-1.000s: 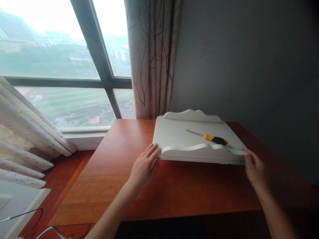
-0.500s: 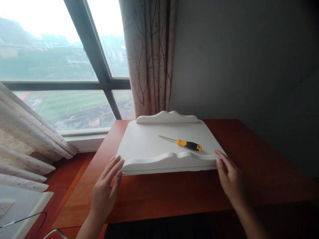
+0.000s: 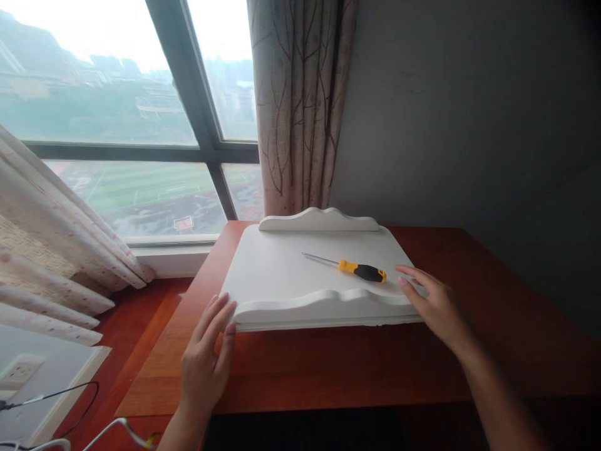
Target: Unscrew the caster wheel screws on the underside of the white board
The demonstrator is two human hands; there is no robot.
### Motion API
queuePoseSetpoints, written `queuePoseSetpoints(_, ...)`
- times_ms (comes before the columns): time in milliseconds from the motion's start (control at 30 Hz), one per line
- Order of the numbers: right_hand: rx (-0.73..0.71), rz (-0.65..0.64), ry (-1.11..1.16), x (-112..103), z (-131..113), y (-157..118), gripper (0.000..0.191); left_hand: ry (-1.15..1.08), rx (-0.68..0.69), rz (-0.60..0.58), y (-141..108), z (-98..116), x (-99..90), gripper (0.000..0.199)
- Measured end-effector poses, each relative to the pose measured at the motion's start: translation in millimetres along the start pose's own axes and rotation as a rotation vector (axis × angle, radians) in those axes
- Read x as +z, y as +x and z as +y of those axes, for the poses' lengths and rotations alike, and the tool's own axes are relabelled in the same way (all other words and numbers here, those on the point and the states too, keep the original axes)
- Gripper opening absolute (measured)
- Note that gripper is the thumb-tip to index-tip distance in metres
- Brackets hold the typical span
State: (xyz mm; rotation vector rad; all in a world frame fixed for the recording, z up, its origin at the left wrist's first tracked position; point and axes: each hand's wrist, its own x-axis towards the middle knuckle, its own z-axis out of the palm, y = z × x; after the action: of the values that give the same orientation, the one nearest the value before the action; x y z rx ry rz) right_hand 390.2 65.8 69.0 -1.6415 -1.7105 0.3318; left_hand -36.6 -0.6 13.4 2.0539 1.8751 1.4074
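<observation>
A flat white board (image 3: 277, 266) with a wavy raised strip along its front and another along its back lies on a reddish-brown wooden table (image 3: 338, 363). On the board rests a screwdriver (image 3: 361, 270) with a yellow and black handle, its metal shaft pointing left. My left hand (image 3: 206, 354) has its fingers apart, the tips at the board's front left corner. Just right of the screwdriver handle, my right hand (image 3: 434, 297) hovers over the board's right edge with fingers stretched out and nothing in them.
Behind the table hang a tree-patterned curtain (image 3: 300, 106) and a grey wall (image 3: 451, 125). A window (image 3: 145, 113) fills the left. At lower left are another curtain (image 3: 51, 232), a wall socket (image 3: 23, 371) and cables (image 3: 96, 401) near the floor.
My right hand has lifted off the board's front right corner and moved inward, toward the screwdriver handle. My left hand stays at its corner. The view has shifted slightly.
</observation>
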Motion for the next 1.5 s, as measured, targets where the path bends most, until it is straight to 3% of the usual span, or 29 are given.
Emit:
queuePoseSetpoints(167, -0.234, -0.219, -0.082, 19, -26, 49, 0.037, -0.017, 0.022, 0.033, -1, -1, 2.6, 0.032)
queuePoseSetpoints(267, -0.324, -0.403, -0.132, 28, -38, 61, 0.032, -0.016, 0.020, 0.035, -1, -1, 2.8, 0.033)
queuePoseSetpoints(333, -0.348, -0.457, -0.174, 29, -42, 62, 0.028, -0.017, 0.021, 0.034, -1, 0, 2.8, 0.033)
queuePoseSetpoints(400, -0.360, -0.391, -0.207, 27, -42, 60, 0.025, -0.022, 0.021, 0.034, -1, 1, 2.7, 0.032)
queuePoseSetpoints(467, -0.361, -0.236, -0.202, 20, -34, 57, 0.024, -0.028, 0.019, 0.031, 0, 2, 2.2, 0.032)
queuePoseSetpoints(567, -0.282, 0.018, -0.157, 5, -3, 49, 0.026, -0.038, 0.022, 0.020, 1, 3, 0.6, 0.033)
queuePoseSetpoints(667, -0.056, 0.208, -0.113, -12, 45, 36, 0.031, -0.055, 0.050, 0.017, 5, 3, -2.5, 0.031)
queuePoseSetpoints(767, 0.246, 0.289, -0.048, -22, 94, 17, 0.042, -0.053, 0.063, 0.028, 14, 2, -6.8, 0.026)
queuePoseSetpoints(867, 0.442, 0.252, 0.009, -22, 128, -6, 0.050, -0.033, 0.005, 0.046, 29, -2, -10.6, 0.028)
queuePoseSetpoints(1000, 0.516, 0.208, -0.021, -15, 142, -37, 0.054, -0.113, -0.165, 0.009, 52, -16, -9.9, 0.037)
queuePoseSetpoints(1200, 0.511, 0.099, -0.256, -4, 124, -71, 0.058, -0.398, -0.500, -0.142, 85, -42, 3.8, 0.061)
queuePoseSetpoints(1367, 0.493, 0.083, -0.469, 2, 103, -83, 0.054, -0.548, -0.635, -0.143, 99, -46, 15.4, 0.070)
queuePoseSetpoints(1500, 0.466, 0.072, -0.406, -5, 109, -76, 0.055, -0.611, -0.681, -0.202, 104, -45, 17.7, 0.070)
